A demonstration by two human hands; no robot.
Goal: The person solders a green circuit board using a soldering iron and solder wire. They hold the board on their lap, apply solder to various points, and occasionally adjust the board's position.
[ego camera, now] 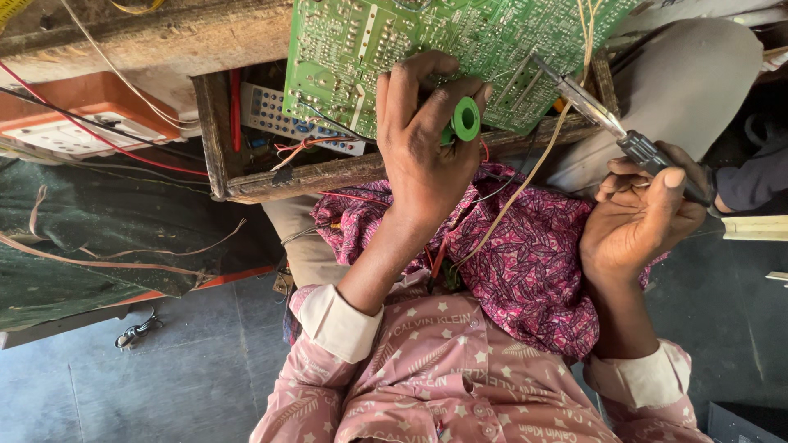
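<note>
A large green circuit board (427, 49) leans on the edge of a wooden drawer (328, 174) in front of me. My left hand (423, 148) is closed around a small green spool (465, 119), held against the board's lower edge. My right hand (640, 217) grips the dark handle of a soldering iron (603, 119), whose metal tip points up-left onto the board's right side. A tan wire (525, 176) runs from the board down across the patterned pink cloth (533, 254) on my lap.
Inside the drawer lie a grey remote control (279, 115) and loose red wires. An orange-and-white switch box (74, 119) sits at the left on a wooden ledge. Dark green cloth (98, 238) covers the lower left. Another person's sleeve (755, 180) shows at the right edge.
</note>
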